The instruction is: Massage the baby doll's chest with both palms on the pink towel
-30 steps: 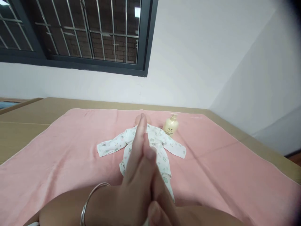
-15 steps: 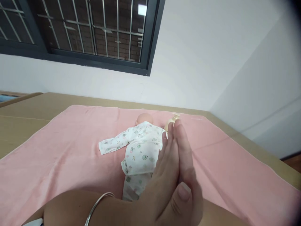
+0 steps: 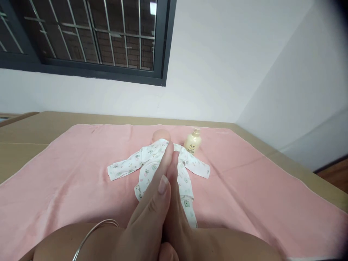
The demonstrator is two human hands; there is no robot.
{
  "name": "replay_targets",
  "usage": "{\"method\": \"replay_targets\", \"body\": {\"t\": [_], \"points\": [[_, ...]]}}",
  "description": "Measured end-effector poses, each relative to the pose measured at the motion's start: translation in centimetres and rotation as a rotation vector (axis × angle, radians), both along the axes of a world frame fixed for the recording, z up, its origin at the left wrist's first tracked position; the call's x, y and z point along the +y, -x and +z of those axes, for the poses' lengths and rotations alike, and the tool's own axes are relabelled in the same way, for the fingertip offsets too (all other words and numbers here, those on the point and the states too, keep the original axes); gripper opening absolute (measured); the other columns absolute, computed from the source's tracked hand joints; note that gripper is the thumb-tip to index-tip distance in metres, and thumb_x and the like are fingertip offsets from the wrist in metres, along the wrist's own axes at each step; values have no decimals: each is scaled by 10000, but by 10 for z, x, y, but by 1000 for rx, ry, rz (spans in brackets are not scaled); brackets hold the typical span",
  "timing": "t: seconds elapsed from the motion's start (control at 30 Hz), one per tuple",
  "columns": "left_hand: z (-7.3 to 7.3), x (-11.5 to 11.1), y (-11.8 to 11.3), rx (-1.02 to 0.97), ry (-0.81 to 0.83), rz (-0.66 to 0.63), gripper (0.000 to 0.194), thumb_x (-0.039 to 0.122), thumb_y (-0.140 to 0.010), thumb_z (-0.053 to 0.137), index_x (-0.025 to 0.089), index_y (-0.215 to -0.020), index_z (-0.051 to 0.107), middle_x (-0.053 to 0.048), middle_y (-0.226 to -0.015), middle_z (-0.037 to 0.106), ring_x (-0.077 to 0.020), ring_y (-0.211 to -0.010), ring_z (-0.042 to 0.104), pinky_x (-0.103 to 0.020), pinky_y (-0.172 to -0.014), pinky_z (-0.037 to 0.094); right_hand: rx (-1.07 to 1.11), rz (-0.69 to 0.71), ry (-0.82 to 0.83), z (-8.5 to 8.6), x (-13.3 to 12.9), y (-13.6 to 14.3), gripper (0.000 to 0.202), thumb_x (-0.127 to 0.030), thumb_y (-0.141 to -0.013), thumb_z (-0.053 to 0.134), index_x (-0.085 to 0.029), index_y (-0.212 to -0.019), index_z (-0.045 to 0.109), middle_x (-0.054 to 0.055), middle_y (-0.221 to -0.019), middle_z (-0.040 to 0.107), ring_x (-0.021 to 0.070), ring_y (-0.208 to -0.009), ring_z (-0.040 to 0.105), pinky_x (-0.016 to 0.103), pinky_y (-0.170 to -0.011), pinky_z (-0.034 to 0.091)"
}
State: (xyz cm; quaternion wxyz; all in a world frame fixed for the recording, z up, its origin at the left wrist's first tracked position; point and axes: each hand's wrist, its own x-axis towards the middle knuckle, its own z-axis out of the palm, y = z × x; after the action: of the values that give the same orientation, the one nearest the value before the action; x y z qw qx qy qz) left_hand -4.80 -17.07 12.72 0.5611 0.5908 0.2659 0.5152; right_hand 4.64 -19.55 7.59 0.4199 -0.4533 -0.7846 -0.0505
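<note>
Left hand (image 3: 150, 206) and right hand (image 3: 176, 203) press palm to palm, fingers extended, before the white printed-cloth baby outfit (image 3: 152, 156).

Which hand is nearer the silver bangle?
The left hand: the silver bangle is around its wrist. The right hand is palm to palm with it, on the side away from the bangle.

The left hand (image 3: 148, 217) and right hand (image 3: 176, 206) were pressed together, palm against palm, with fingers straight and pointing forward. The left thumb (image 3: 160, 194) lay along its own hand, nail showing. Both forearms reached in low from opposite sides, wrists bent.
</note>
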Motion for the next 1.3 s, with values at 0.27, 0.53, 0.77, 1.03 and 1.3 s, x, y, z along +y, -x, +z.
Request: {"method": "replay_targets", "body": {"t": [0.27, 0.53, 0.77, 1.03, 1.3], "points": [[37, 26, 8, -137, 180, 28, 502, 514, -992, 275, 328, -1417, 467, -5, -1471, 500, -260, -1474, 250, -522, -1196, 276, -94, 101, -339, 5, -4, 16, 424, -227, -948, 490, -96, -1351, 471, 163, -1405, 537, 281, -1396, 385, 429, -1066, 493], [18, 84, -9, -173, 86, 191, 524, 472, -975, 335, 227, -1432, 409, -90, -1517, 426, -266, -1433, 356, -439, -1181, 321, -5, 353, -191, 41, 44, -28, 328, -205, -922, 379, -149, -1174, 581, 99, -1102, 710, 190, -1073, 654, 365, -948, 543], [-43, 134, -48, 110, 237, 380, 417, 406, -954, 388, 211, -1314, 472, -105, -1444, 509, -279, -1365, 457, -441, -1110, 415, -323, -20, 274, 2, 133, -61, 310, -200, -951, 389, -158, -1128, 641, 109, -1170, 675, 220, -1146, 591, 372, -997, 453], [-102, 163, -61, 181, 50, 497, 319, 309, -929, 443, 174, -1196, 551, -144, -1338, 594, -273, -1280, 536, -469, -1117, 389, -268, -218, 288, -31, 143, -61, 442, -192, -961, 360, -108, -1363, 523, 141, -1447, 503, 263, -1418, 356, 447, -1170, 260], [-126, 160, -45, 492, -293, 456, 429, 304, -981, 353, 134, -1333, 528, -159, -1425, 532, -278, -1340, 479, -504, -1162, 326, -275, -299, 327, -30, 151, -63, 393, -189, -955, 375, -136, -1256, 623, 103, -1332, 618, 255, -1309, 509, 394, -1119, 365]]}}
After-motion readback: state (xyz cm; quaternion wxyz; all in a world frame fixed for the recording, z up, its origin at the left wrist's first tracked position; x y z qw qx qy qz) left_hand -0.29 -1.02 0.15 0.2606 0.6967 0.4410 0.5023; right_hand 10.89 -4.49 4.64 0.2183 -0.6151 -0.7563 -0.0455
